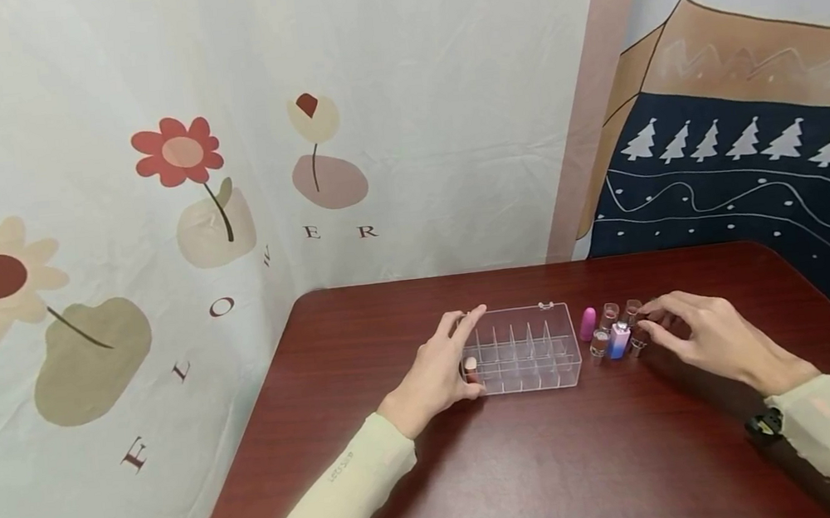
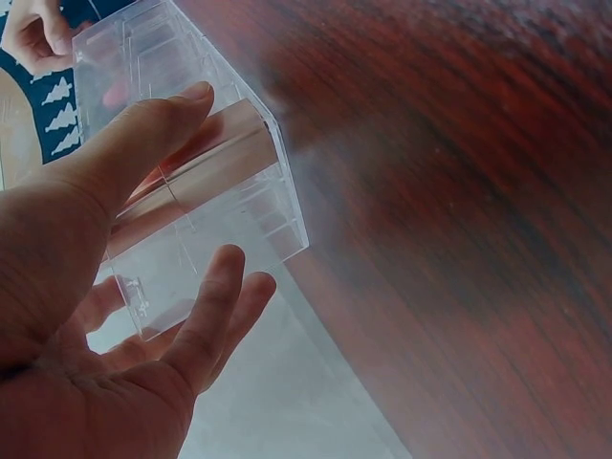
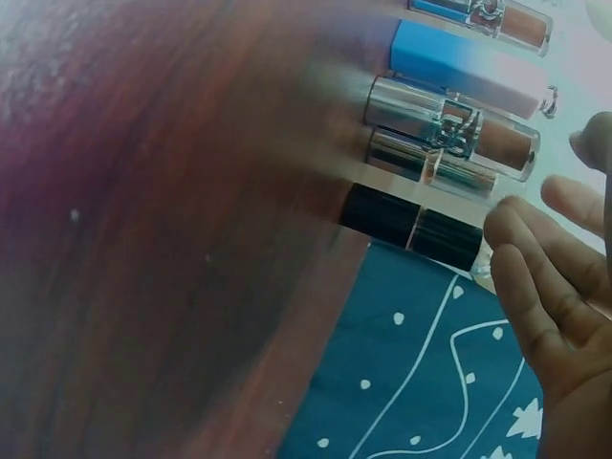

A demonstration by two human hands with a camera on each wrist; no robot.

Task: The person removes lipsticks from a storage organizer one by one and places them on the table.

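Observation:
A clear divided box [image 1: 517, 353] stands on the table. My left hand [image 1: 436, 365] holds its left end, thumb at the front corner and fingers spread to the back. One lipstick tube [image 2: 206, 177], metallic rose-brown, stands in a left-end compartment. To the right of the box is a cluster of upright lipsticks: a magenta one [image 1: 588, 324], a blue-to-pink one [image 1: 620, 340] and several clear-cased tubes [image 3: 454, 129]. My right hand [image 1: 703, 335] is at the cluster's right side, fingers loosely bent. In the right wrist view its fingertips are near the top of a black tube [image 3: 411, 227].
Dark reddish-brown wood forms the table [image 1: 555, 462]. Behind it hangs a pale cloth with flowers and letters [image 1: 410, 126]; a navy cloth with white trees [image 1: 746, 185] hangs at the right. A dark band with a device [image 1: 766, 425] is on the right wrist.

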